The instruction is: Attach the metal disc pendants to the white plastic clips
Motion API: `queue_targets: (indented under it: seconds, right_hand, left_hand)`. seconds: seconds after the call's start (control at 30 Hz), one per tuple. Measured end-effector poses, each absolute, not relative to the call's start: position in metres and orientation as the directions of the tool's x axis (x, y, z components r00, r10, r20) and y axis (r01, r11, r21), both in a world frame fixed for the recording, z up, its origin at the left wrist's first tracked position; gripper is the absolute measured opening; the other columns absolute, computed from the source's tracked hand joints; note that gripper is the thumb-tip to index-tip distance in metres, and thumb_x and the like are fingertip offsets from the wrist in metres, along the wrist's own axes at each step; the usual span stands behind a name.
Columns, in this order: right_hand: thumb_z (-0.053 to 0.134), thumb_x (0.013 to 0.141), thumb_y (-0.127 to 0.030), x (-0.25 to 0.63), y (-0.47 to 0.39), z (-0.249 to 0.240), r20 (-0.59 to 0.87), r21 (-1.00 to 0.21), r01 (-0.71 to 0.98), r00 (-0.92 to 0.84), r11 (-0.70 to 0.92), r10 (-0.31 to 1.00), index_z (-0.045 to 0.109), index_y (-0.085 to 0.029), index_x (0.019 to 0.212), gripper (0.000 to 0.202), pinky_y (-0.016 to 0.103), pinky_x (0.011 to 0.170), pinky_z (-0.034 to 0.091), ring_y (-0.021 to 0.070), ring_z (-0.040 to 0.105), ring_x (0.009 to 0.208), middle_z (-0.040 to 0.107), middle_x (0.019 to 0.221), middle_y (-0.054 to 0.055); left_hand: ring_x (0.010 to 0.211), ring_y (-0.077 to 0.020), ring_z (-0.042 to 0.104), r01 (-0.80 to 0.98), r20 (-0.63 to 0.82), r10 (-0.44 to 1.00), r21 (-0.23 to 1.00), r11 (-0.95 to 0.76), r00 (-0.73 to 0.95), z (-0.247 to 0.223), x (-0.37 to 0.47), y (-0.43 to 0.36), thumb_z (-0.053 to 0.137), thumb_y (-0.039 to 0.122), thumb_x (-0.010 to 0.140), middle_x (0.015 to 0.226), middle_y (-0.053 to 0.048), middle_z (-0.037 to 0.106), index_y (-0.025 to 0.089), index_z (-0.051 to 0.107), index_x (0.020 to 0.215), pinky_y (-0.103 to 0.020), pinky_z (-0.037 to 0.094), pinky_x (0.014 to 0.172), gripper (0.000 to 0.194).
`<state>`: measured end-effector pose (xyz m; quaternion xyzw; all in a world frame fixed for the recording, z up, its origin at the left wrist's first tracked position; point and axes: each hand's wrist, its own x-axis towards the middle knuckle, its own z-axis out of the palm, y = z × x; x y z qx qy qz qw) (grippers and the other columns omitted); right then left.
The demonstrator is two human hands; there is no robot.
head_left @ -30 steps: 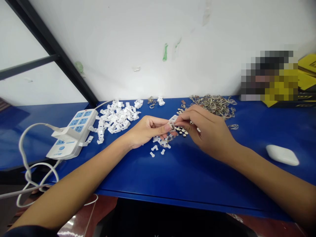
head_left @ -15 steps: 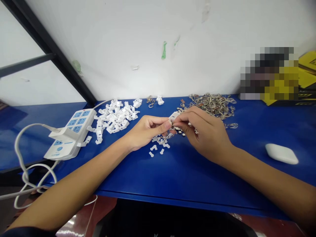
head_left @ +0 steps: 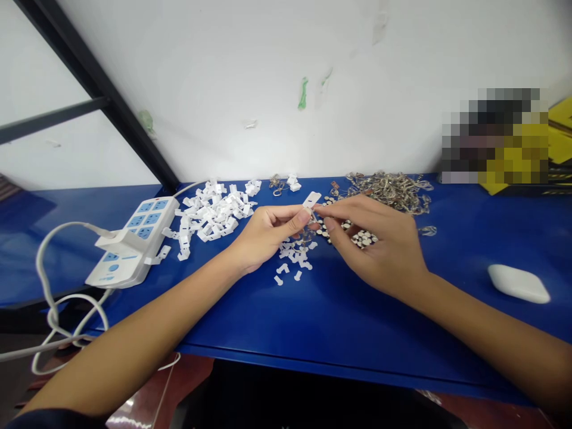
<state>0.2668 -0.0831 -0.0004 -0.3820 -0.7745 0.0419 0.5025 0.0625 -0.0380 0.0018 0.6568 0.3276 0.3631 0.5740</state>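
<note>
Between the thumb and fingers of my left hand (head_left: 272, 232) is a small white plastic casing (head_left: 311, 199), tilted upward, with thin wire hanging below it. My right hand (head_left: 379, 238) is close on the right, its index fingertip at the casing's lower end and its thumb apart from that finger. Whether the fingertip touches the casing I cannot tell. Beneath the hands lie small white tab pieces (head_left: 295, 253). Round button-like discs (head_left: 364, 238) with dark edges lie behind and under my right hand, partly hidden by it.
A heap of white plastic casings (head_left: 214, 208) lies left, beside a power strip (head_left: 138, 238) with a plugged-in white cable. Tangled wired parts (head_left: 388, 190) are piled at the back right. A white rounded case (head_left: 518, 283) sits at the right. The wall (head_left: 268, 71) bounds the blue table (head_left: 268, 322).
My right thumb has come away from the index finger, where both were pinched at the casing. More of the discs and white tabs shows. The whole view has shifted slightly.
</note>
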Motion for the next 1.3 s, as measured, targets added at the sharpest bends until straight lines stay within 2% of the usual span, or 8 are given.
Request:
queue_targets:
  seconds: [0.37,0.5,0.63,0.73,0.87,1.0,1.17,1.3]
  right_hand:
    - [0.061,0.096,-0.017,0.268,-0.082,0.003,0.730,-0.467,0.573,-0.180,0.673,0.660,0.076,-0.025,0.115,0.025,0.031,0.057,0.058,0.0158,0.067,0.072,0.073,0.094,0.006]
    - [0.057,0.099,-0.017,0.271,-0.081,0.006,0.730,-0.443,0.590,-0.200,0.676,0.653,0.074,-0.028,0.119,0.029,0.039,0.072,0.060,0.0196,0.070,0.082,0.074,0.101,0.006]
    - [0.053,0.100,-0.014,0.274,-0.077,0.004,0.693,-0.454,0.523,-0.302,0.722,0.655,0.076,-0.028,0.116,0.032,0.043,0.085,0.059,0.0206,0.071,0.097,0.074,0.111,0.007]
    - [0.052,0.101,-0.014,0.274,-0.075,0.002,0.649,-0.503,0.478,-0.340,0.720,0.680,0.075,-0.030,0.119,0.033,0.040,0.082,0.059,0.0195,0.070,0.095,0.075,0.108,0.005]
    - [0.058,0.099,-0.018,0.273,-0.078,0.003,0.662,-0.520,0.504,-0.273,0.690,0.698,0.071,-0.030,0.127,0.033,0.039,0.076,0.060,0.0198,0.070,0.092,0.074,0.107,0.005]
    - [0.064,0.096,-0.022,0.273,-0.080,0.007,0.715,-0.472,0.536,-0.232,0.700,0.659,0.074,-0.028,0.116,0.023,0.038,0.068,0.061,0.0191,0.069,0.082,0.073,0.104,0.006]
    - [0.059,0.099,-0.021,0.276,-0.075,0.007,0.633,-0.482,0.505,-0.365,0.716,0.683,0.072,-0.026,0.107,0.016,0.033,0.067,0.057,0.0175,0.066,0.082,0.072,0.098,0.005]
    - [0.058,0.100,-0.020,0.277,-0.073,0.006,0.623,-0.494,0.497,-0.371,0.714,0.689,0.070,-0.024,0.099,0.012,0.031,0.065,0.054,0.0170,0.062,0.082,0.068,0.092,0.005]
  left_hand:
    - [0.101,-0.0177,0.072,0.007,0.065,0.818,0.996,-0.085,0.571,0.000,0.062,-0.038,0.072,0.050,0.093,0.107,-0.008,0.080,0.023,0.080,0.117,-0.031,0.052,0.098,0.037]
    - [0.105,-0.0203,0.071,0.057,0.024,0.778,0.995,-0.077,0.628,0.001,0.061,-0.039,0.074,0.051,0.091,0.108,-0.009,0.080,0.022,0.082,0.105,-0.033,0.052,0.097,0.034]
    - [0.095,-0.0177,0.070,0.113,0.006,0.726,0.987,-0.116,0.687,0.006,0.062,-0.042,0.072,0.054,0.092,0.098,-0.008,0.079,0.020,0.083,0.096,-0.029,0.052,0.089,0.035]
    - [0.089,-0.0156,0.069,0.100,0.005,0.721,0.990,-0.103,0.693,0.005,0.062,-0.042,0.073,0.052,0.091,0.093,-0.006,0.078,0.020,0.083,0.099,-0.027,0.052,0.086,0.034]
    - [0.099,-0.0164,0.071,0.012,0.008,0.754,1.000,-0.020,0.657,-0.003,0.062,-0.038,0.076,0.048,0.091,0.101,-0.007,0.079,0.023,0.081,0.112,-0.029,0.051,0.096,0.033]
    - [0.099,-0.0146,0.071,-0.026,0.015,0.773,1.000,0.002,0.634,-0.007,0.061,-0.034,0.075,0.047,0.092,0.103,-0.007,0.079,0.023,0.081,0.113,-0.027,0.052,0.096,0.032]
    - [0.096,-0.0161,0.070,-0.012,0.010,0.775,1.000,-0.004,0.631,-0.005,0.060,-0.034,0.077,0.049,0.089,0.105,-0.009,0.079,0.020,0.081,0.114,-0.029,0.052,0.094,0.038]
    - [0.090,-0.0159,0.070,0.052,-0.017,0.776,0.998,-0.020,0.630,-0.006,0.059,-0.033,0.079,0.052,0.086,0.098,-0.009,0.079,0.020,0.081,0.111,-0.028,0.052,0.087,0.041]
